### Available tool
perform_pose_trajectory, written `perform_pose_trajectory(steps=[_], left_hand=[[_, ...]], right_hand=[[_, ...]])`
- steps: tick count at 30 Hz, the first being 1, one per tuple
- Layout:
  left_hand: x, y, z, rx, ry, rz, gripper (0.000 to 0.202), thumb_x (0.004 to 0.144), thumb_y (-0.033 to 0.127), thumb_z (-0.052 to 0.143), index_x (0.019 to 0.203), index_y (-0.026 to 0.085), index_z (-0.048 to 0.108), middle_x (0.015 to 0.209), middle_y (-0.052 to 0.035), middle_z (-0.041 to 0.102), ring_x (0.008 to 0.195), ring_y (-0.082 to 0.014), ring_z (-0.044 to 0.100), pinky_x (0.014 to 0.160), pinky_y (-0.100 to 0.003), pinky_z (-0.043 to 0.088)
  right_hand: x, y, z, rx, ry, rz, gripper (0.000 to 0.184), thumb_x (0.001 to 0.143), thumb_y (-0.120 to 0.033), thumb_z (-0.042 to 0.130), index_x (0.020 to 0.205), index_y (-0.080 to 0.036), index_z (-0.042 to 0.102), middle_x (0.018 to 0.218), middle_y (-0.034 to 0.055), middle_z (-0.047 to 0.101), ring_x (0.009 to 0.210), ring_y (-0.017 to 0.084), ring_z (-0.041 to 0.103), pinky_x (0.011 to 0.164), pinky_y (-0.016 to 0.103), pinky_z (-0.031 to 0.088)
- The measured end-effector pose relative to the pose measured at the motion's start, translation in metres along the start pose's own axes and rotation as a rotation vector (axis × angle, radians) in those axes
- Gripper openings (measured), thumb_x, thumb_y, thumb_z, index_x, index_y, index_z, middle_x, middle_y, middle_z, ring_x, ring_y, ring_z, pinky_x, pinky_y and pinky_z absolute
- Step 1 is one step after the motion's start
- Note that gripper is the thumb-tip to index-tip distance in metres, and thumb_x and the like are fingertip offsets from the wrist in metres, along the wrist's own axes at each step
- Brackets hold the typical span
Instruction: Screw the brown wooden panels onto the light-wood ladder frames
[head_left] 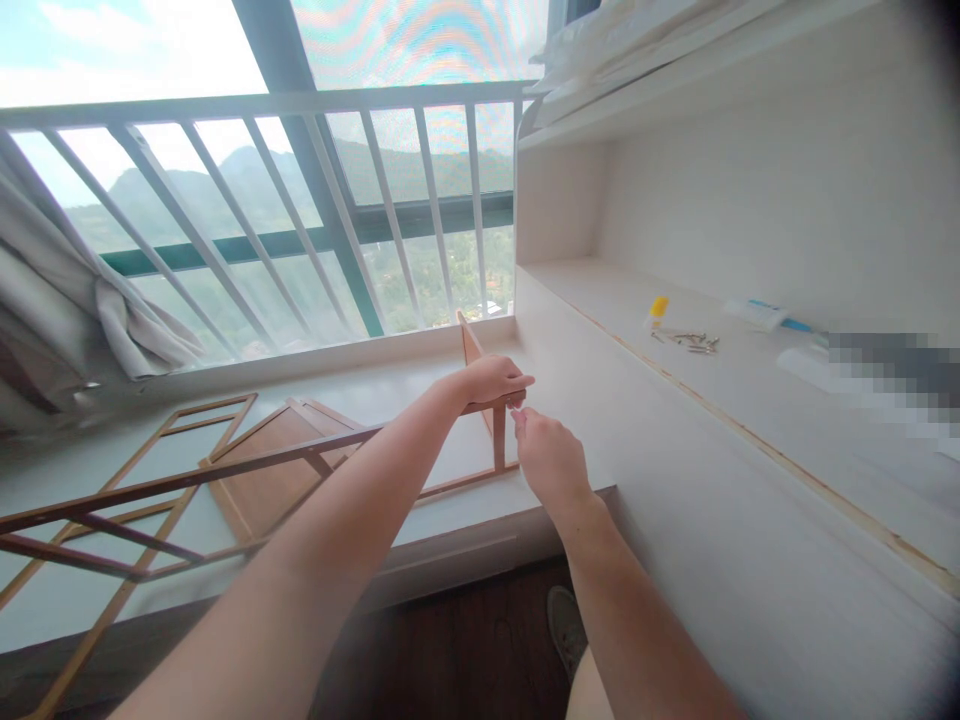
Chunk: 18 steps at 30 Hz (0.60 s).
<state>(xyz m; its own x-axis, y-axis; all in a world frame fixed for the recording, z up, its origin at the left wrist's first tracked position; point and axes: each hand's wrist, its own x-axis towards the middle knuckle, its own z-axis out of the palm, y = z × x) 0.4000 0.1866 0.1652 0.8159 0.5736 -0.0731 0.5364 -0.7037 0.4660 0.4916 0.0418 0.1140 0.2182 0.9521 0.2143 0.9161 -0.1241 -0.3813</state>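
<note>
A wooden frame of thin brown bars [225,470] stretches from the lower left to the white desk side. My left hand [491,380] is closed over the frame's right end, where an upright wooden panel [472,345] stands on the window ledge. My right hand [544,450] sits just below and to the right, fingers pinched together at the frame's corner post [499,440]. What the pinch holds is too small to make out.
Flat wooden frames [255,470] lie on the white window ledge [420,385]. Several screws [694,342], a small yellow-capped bottle [656,310] and a tube [761,315] lie on the desk shelf. A railing [300,200] and a curtain [90,300] are behind.
</note>
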Motion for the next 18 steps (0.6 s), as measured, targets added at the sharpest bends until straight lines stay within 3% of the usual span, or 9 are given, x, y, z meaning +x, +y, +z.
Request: perform_pose_trajectory(steps=[18], left_hand=[[-0.0031,0.0056,-0.0018,0.015,0.003,-0.017,0.048,0.091,0.044,0.04,0.067,0.016,0.071,0.066,-0.0037,0.067,0.057,-0.0133,0.054,0.064,-0.025,0.037]], right_hand=[[-0.0015,-0.0012,-0.0006,0.042,-0.047,0.054,0.057,0.102,-0.044,0.017,0.1,-0.02,0.069,0.087,0.0126,0.071,0.083,0.025,0.067,0.07,0.03,0.039]])
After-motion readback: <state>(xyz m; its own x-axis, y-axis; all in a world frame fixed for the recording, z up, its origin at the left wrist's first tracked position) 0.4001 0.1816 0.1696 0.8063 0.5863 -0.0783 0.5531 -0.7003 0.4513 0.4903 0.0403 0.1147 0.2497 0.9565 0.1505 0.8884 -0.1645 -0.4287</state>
